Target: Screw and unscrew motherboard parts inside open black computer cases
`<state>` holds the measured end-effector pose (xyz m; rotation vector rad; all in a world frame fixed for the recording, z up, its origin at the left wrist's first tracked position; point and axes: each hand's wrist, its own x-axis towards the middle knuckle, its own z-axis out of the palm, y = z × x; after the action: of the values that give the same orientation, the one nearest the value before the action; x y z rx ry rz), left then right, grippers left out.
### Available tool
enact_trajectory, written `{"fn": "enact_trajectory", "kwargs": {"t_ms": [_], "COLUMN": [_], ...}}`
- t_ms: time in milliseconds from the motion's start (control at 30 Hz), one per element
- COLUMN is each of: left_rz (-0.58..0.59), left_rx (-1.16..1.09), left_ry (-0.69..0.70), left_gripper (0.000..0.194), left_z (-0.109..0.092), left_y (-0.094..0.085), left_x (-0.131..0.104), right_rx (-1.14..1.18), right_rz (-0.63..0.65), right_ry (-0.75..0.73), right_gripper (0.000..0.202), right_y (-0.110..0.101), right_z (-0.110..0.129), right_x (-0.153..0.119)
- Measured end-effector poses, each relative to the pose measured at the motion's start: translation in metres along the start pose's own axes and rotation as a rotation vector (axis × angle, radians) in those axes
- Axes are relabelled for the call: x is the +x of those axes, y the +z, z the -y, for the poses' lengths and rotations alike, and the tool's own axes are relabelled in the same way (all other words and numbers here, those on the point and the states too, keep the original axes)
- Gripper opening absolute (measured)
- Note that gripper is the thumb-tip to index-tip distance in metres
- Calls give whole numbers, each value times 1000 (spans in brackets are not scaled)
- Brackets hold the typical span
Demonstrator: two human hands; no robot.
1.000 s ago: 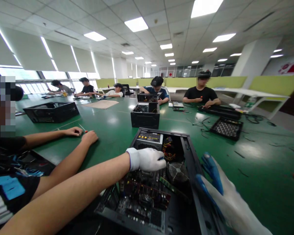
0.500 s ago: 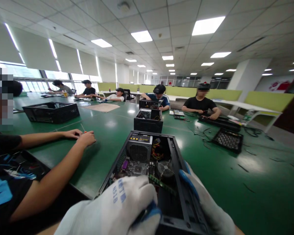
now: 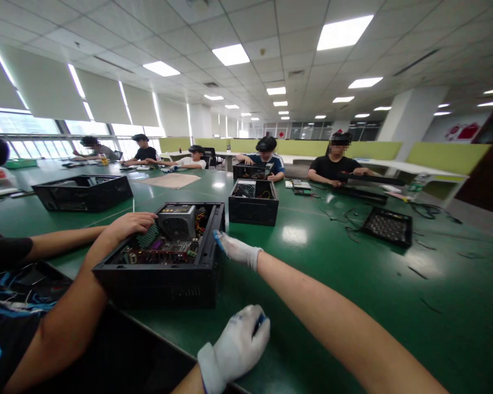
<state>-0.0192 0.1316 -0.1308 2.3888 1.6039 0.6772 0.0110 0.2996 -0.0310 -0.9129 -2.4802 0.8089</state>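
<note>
An open black computer case [image 3: 156, 287] stands at the table's edge, left of centre. Inside it a grey power supply [image 3: 179, 224] and a motherboard [image 3: 170, 249] show. My right hand [image 3: 240, 250], in a white glove with blue palm coating, has its fingers stretched out against the case's right side. Nearer to me, my left hand [image 3: 244, 339], gloved alike, is closed just over the green table [image 3: 308, 306], apart from the case. Its fingers curl inward, and I cannot make out what they hold, if anything. A co-worker's hand [image 3: 133, 223] rests at the case's left side.
Beyond it stands a second open computer case [image 3: 253, 210], and another black case [image 3: 82, 194] sits at the left. To the right lie a black panel [image 3: 388, 225] and loose cables [image 3: 435, 212]. Several co-workers sit around the table.
The computer case has moved left and turned, from in front of me to the co-worker beside me. My right hand has gone along with it. My left hand has come off the case.
</note>
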Motion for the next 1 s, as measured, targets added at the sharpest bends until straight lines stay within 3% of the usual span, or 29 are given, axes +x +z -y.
{"fn": "enact_trajectory", "kwargs": {"t_ms": [67,200,267,433,567,833,1000], "left_rz": [-33,-85,-87,-82,-83,-48,-118], "left_rx": [-32,-23,13,31,-6,-29,-7], "left_ry": [-37,-90,-103,-89,-86,-53,-61], "left_gripper": [19,19,21,22,24,26,23], "left_z": [9,20,23,26,27,28,30], "left_y": [10,23,30,39,39,38,46], "left_x": [14,42,54,62,60,61,62], "right_rx": [-53,-225,-320,-538,-661,-817,-884], "right_rz": [24,36,14,-90,-160,-190,-165], "right_ry": [21,153,227,366,412,443,464], "right_gripper": [49,88,93,91,86,47,41], "right_y": [-6,-24,-38,-79,-106,-129,-137], "right_z": [-11,-47,-68,-117,-143,-162,-164], "right_x": [5,9,13,30,52,103,113]}}
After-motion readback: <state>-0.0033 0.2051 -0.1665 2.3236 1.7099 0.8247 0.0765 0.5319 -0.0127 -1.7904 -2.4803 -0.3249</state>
